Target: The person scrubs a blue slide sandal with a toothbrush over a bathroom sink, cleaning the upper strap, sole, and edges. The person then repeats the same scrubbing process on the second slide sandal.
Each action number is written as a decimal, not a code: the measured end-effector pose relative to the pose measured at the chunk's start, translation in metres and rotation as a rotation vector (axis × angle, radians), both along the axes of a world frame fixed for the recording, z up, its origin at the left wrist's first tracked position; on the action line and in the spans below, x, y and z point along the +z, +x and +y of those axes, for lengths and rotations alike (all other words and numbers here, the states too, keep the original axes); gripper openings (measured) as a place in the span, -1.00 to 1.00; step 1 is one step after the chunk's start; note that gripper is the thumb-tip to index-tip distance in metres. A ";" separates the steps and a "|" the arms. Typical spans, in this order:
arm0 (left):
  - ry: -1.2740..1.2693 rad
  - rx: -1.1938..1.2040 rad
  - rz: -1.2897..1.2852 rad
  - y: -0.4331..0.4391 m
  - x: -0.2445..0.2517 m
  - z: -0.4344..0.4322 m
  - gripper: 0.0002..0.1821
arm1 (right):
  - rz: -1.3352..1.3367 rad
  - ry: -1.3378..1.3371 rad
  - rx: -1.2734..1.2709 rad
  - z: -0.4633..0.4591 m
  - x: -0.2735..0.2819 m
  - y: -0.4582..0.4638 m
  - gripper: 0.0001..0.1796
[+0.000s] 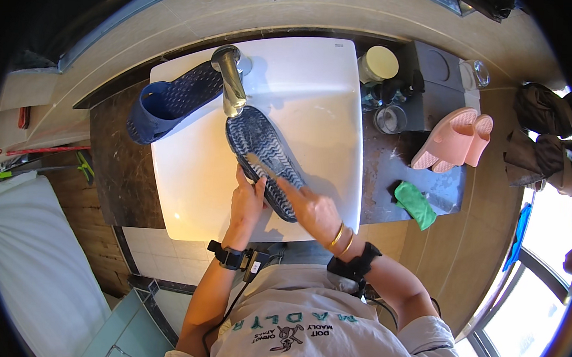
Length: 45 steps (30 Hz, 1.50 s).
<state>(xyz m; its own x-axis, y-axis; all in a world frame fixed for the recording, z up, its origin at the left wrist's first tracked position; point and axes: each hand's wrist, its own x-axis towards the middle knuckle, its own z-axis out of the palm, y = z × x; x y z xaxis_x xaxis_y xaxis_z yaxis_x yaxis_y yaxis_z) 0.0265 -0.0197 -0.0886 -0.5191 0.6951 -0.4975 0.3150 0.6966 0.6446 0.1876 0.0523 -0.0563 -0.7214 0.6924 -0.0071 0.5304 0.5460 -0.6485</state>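
My left hand (247, 201) grips the near left edge of a dark slipper (257, 133), which lies sole up over the white sink basin (189, 173). The patterned sole has wavy ridges, and its far end is just below the faucet spout (234, 100). My right hand (316, 211) is closed around a slim tan brush (262, 166). The brush's far end rests against the left side of the sole; its bristles are too blurred to make out. Another navy slipper (161, 111) lies upright across the basin's back left corner, beside the faucet.
Pink slippers (455, 141) stand on the dark stone counter (382, 193) at right, behind a green cloth (414, 204). Farther back are a cream-lidded jar (380, 63), a glass cup (390, 119) and a grey box (435, 65). A white covered appliance (39, 253) stands at left.
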 end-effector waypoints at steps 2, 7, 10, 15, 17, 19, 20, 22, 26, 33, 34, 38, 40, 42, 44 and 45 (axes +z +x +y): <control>-0.051 -0.008 0.006 -0.006 -0.001 -0.001 -0.41 | -0.022 0.036 -0.064 0.000 -0.002 0.002 -0.41; 0.046 -0.023 0.336 -0.065 -0.010 0.007 -0.57 | -0.025 0.035 0.033 -0.003 -0.003 0.003 -0.37; 0.198 0.066 0.150 -0.077 -0.023 0.015 -0.51 | -0.036 0.013 0.061 -0.007 -0.001 0.003 -0.39; 0.171 0.254 -0.412 -0.082 -0.018 0.014 -0.50 | -0.040 0.024 0.071 -0.005 0.002 0.010 -0.41; 0.205 0.318 -0.540 -0.081 -0.008 0.006 -0.50 | -0.005 0.037 0.072 -0.004 0.003 0.013 -0.41; 0.214 0.384 -0.611 -0.079 0.002 -0.001 -0.49 | -0.023 0.056 0.023 -0.003 0.005 0.012 -0.41; 0.218 0.408 -0.627 -0.079 0.006 -0.004 -0.49 | -0.036 0.095 -0.052 -0.004 0.007 0.010 -0.40; 0.212 0.481 -0.622 -0.075 0.011 -0.005 -0.45 | 0.016 0.052 0.035 -0.005 0.010 0.004 -0.39; 0.297 0.473 -0.625 -0.066 0.024 -0.005 -0.44 | 0.062 0.089 0.026 -0.001 0.016 -0.006 -0.46; 0.358 0.426 -0.494 -0.054 0.043 -0.005 -0.51 | 0.181 0.084 0.141 0.008 0.020 -0.013 -0.35; 0.364 0.431 -0.487 -0.053 0.046 -0.006 -0.51 | 0.158 0.084 0.139 0.007 0.022 -0.015 -0.35; 0.367 0.392 -0.503 -0.050 0.052 -0.011 -0.50 | 0.122 0.114 0.039 0.008 0.029 -0.021 -0.37; 0.330 0.373 -0.479 -0.049 0.054 -0.014 -0.46 | 0.175 0.078 0.133 0.009 0.034 -0.022 -0.38; 0.348 0.364 -0.491 -0.049 0.056 -0.016 -0.46 | 0.298 0.067 0.258 0.010 0.037 -0.021 -0.38; 0.354 0.358 -0.494 -0.048 0.056 -0.017 -0.46 | 0.178 0.084 0.110 0.013 0.037 -0.022 -0.40; 0.352 0.356 -0.489 -0.047 0.056 -0.017 -0.47 | 0.108 0.106 -0.002 0.014 0.037 -0.022 -0.41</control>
